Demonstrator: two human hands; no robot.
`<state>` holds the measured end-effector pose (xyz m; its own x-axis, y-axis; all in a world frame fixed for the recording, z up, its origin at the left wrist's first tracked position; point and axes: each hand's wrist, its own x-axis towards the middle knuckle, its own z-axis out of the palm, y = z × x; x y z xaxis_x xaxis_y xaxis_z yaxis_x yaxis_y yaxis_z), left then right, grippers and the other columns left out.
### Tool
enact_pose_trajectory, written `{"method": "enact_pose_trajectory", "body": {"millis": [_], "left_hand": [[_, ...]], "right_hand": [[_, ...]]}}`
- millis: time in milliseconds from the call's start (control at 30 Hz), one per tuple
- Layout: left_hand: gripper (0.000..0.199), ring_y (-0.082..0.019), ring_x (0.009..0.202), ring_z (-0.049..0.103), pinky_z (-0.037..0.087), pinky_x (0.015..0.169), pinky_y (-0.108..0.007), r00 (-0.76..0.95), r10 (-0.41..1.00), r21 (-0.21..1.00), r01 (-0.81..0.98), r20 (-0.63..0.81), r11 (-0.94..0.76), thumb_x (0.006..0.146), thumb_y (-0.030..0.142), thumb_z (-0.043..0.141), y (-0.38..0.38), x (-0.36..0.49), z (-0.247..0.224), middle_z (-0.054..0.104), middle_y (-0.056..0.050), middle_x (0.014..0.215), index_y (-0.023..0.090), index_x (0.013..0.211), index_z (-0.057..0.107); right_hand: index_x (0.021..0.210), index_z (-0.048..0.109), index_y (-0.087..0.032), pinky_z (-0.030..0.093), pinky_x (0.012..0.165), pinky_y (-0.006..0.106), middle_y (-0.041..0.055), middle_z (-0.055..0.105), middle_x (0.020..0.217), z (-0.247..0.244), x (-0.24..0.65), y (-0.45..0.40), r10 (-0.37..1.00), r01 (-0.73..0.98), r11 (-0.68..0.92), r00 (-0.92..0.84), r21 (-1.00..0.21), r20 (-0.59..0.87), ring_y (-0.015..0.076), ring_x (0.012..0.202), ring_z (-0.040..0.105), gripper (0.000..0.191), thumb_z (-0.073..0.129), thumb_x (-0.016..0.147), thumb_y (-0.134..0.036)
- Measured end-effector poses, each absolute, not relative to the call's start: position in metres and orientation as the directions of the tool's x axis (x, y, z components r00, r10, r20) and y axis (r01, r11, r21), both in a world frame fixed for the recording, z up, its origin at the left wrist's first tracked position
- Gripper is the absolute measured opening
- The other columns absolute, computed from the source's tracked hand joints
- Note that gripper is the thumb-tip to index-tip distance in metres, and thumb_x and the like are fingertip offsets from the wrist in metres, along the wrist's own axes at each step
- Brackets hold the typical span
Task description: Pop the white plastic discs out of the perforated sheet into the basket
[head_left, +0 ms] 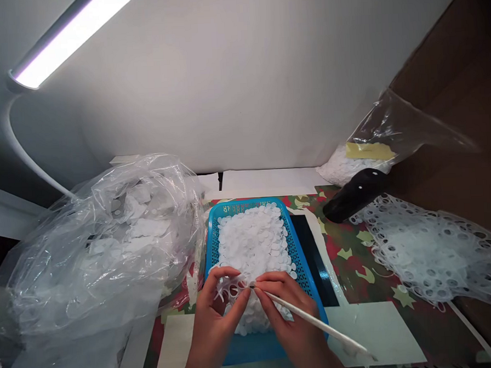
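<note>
My left hand [218,322] pinches a white punched strip [234,284] full of round holes, just above a blue perforated plastic basket [211,246]. The basket is heaped with small white discs [253,244]. My right hand [286,319] grips a long white stick [318,324], and its thin dark tip meets the strip between my hands. Both hands rest over the near part of the heap. They hide the basket's near middle.
A large clear plastic bag [96,252] of white pieces lies to the left. A punched white sheet [434,251] lies on the right, near a black object [355,194]. A small bag with a yellow pad [367,153] stands behind them. A lamp [69,39] hangs overhead.
</note>
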<state>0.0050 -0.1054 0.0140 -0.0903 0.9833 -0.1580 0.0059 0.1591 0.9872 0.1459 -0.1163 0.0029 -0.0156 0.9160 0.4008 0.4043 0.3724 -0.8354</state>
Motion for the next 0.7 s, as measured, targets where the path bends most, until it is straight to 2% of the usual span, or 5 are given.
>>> {"method": "enact_pose_trajectory", "body": {"millis": [333, 433, 533, 700], "left_hand": [[0.022, -0.01, 0.069, 0.06, 0.051, 0.065, -0.017, -0.081, 0.988, 0.991, -0.032, -0.129, 0.127, 0.073, 0.026, 0.073, -0.108, 0.003, 0.015, 0.056, 0.003, 0.084, 0.023, 0.088, 0.057], [0.022, -0.01, 0.069, 0.06, 0.05, 0.066, -0.016, -0.119, 0.982, 0.987, -0.084, -0.148, 0.139, 0.071, 0.026, 0.074, -0.109, 0.008, 0.021, 0.056, 0.004, 0.082, 0.022, 0.086, 0.057], [0.021, -0.009, 0.069, 0.059, 0.049, 0.065, -0.014, -0.122, 0.978, 0.981, -0.115, -0.168, 0.154, 0.071, 0.026, 0.074, -0.108, 0.01, 0.024, 0.055, 0.005, 0.079, 0.023, 0.084, 0.057], [0.021, -0.01, 0.07, 0.058, 0.049, 0.065, -0.015, -0.098, 0.978, 0.98, -0.097, -0.182, 0.173, 0.071, 0.027, 0.074, -0.109, 0.01, 0.023, 0.055, 0.004, 0.078, 0.022, 0.083, 0.057]], "right_hand": [[0.092, 0.064, -0.021, 0.051, 0.077, 0.021, 0.004, 0.065, 0.093, 0.0, 0.145, -0.117, 0.923, 0.438, 0.366, -0.06, -0.821, 0.38, 0.0142, 0.089, 0.065, 0.014, 0.054, 0.089, -0.013], [0.101, 0.063, -0.022, 0.051, 0.081, 0.022, 0.003, 0.07, 0.097, 0.002, 0.147, -0.118, 0.908, 0.455, 0.406, -0.102, -0.792, 0.407, 0.0147, 0.091, 0.066, 0.017, 0.054, 0.09, -0.013], [0.113, 0.059, -0.023, 0.052, 0.078, 0.022, 0.0023, 0.072, 0.098, 0.003, 0.15, -0.12, 0.904, 0.468, 0.422, -0.15, -0.777, 0.4, 0.0145, 0.088, 0.068, 0.024, 0.052, 0.092, -0.014], [0.113, 0.06, -0.024, 0.054, 0.075, 0.019, 0.0011, 0.073, 0.098, -0.001, 0.151, -0.121, 0.895, 0.487, 0.418, -0.075, -0.767, 0.44, 0.0138, 0.083, 0.071, 0.024, 0.051, 0.092, -0.015]]}}
